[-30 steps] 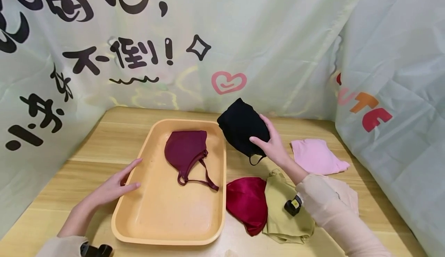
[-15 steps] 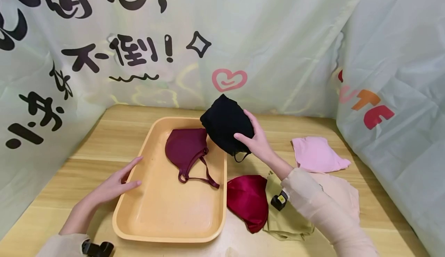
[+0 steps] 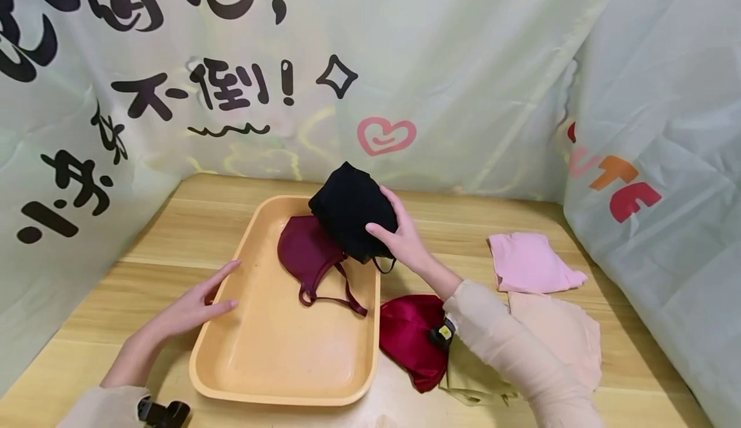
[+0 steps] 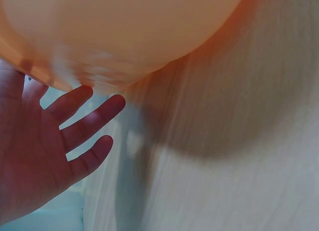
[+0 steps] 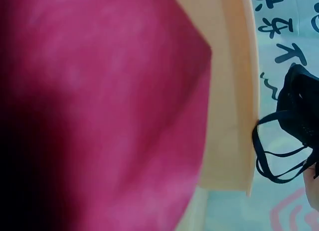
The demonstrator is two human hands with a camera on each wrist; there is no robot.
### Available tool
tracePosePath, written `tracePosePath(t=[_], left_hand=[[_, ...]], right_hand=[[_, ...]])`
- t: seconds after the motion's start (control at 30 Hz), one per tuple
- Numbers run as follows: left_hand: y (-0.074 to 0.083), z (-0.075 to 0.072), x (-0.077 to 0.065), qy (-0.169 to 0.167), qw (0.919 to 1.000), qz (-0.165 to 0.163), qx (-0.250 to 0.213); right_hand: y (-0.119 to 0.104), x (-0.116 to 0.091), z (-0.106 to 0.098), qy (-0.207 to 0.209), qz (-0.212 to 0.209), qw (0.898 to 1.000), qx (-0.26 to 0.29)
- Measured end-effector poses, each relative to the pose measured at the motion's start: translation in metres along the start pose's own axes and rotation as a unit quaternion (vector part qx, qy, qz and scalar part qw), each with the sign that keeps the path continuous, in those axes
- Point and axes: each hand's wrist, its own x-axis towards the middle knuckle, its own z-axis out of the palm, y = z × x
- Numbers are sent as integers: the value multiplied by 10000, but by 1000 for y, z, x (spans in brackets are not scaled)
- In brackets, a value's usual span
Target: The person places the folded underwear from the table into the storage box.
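My right hand [image 3: 402, 235] holds a folded black bra [image 3: 350, 212], thumb on the near side, over the far right part of an orange plastic tray [image 3: 283, 397]. Thin straps [image 5: 264, 169] hang from the bra in the right wrist view. Inside the tray lies a folded maroon bra [image 3: 307, 248], its far right side hidden behind the black one, with its strap trailing toward the tray's right wall. My left hand [image 3: 185, 309] rests at the tray's left rim; in the left wrist view its fingers [image 4: 94, 124] are spread and fairly straight beside the tray's outer wall.
Right of the tray lie a shiny red bra [image 3: 411, 344], an olive folded garment [image 3: 477, 376] partly under the right sleeve, a pale peach garment [image 3: 561, 331] and a pink one [image 3: 535, 262]. Printed cloth walls [image 3: 463, 93] enclose the wooden table [image 3: 231, 186].
My right hand has carried the black bra leftward from beside the tray to over its far right part, where it now overlaps the maroon bra. The left hand has stayed at the rim.
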Motion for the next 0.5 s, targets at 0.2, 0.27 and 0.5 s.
tracePosePath(t=[0.2,0.27,0.5], left_hand=[[1,0,0,-10,10000,-9,-33],[1,0,0,-6,10000,-23,-34],[0,1,0,7,9999,-31,-133]], right_hand=[[-24,2,12,-231,79,9996,150],[-32,3,15,-317,130,9993,146],[-22,10,24,-711,146,9973,136]])
